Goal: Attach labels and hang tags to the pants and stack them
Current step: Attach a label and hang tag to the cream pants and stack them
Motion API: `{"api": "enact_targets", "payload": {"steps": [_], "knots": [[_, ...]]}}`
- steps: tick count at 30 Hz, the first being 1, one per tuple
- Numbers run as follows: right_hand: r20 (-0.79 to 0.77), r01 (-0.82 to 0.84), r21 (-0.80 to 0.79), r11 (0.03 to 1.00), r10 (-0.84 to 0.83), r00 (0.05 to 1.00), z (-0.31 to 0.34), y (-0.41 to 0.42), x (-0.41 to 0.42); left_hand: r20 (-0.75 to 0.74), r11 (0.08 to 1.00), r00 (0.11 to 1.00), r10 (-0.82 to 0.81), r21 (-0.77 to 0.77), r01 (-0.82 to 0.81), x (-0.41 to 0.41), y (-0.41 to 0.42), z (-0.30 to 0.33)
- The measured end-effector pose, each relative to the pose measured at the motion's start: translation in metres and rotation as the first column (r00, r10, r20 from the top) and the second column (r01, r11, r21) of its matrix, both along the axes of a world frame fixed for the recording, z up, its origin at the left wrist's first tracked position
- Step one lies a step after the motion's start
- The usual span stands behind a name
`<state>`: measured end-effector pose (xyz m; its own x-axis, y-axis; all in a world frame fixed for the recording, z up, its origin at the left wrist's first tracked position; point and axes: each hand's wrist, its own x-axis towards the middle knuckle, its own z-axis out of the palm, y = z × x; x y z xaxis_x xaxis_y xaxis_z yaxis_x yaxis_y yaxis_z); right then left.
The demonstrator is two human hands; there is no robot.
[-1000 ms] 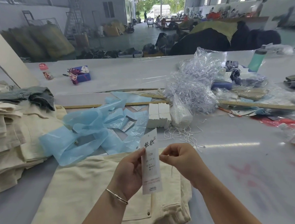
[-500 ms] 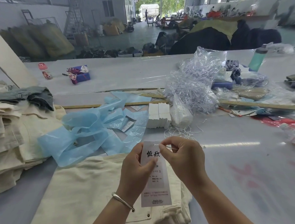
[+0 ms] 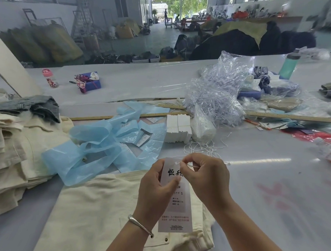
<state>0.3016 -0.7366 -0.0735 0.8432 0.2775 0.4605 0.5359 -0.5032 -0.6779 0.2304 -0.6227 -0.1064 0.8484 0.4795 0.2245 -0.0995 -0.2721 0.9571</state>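
A folded pair of cream pants (image 3: pixel 100 213) lies on the table right in front of me. Above it my left hand (image 3: pixel 154 193) holds a white hang tag (image 3: pixel 178 207) upright by its left edge, printed side toward me. My right hand (image 3: pixel 204 176) pinches a thin white string (image 3: pixel 192 165) at the hole near the tag's top. A stack of cream pants (image 3: pixel 9 156) sits at the left, with grey-green garments (image 3: pixel 29 106) on top.
Crumpled blue plastic bags (image 3: pixel 95 145) with loose tags lie behind the pants. A block of white tags (image 3: pixel 177 128), loose strings (image 3: pixel 203 148) and a clear bag of plastic fasteners (image 3: pixel 217 93) stand further back. A wooden ruler (image 3: pixel 294 117) and clutter fill the right rear.
The tag has turned from edge-on to facing me, and my right hand has risen from the tag's middle to its top, where it pinches the string at the hole.
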Motion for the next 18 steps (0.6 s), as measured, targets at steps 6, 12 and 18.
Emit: {"api": "enact_targets", "payload": {"steps": [6,12,18], "knots": [[0.038,0.049,0.015,0.999,-0.050,0.998,-0.0012,-0.0013,-0.0008,0.000,1.000,1.000,0.000,-0.012,0.000,-0.0012,-0.0012,-0.0003],[0.039,0.052,0.011,0.999,-0.052,0.998,-0.0004,-0.0008,0.0011,-0.005,1.000,1.000,-0.004,-0.006,0.004,-0.0030,-0.0010,0.0007],[0.040,0.021,-0.013,1.000,-0.020,0.999,-0.0034,0.0012,-0.0030,0.012,0.998,1.000,-0.022,-0.056,0.023,-0.0027,-0.0025,0.0015]]}}
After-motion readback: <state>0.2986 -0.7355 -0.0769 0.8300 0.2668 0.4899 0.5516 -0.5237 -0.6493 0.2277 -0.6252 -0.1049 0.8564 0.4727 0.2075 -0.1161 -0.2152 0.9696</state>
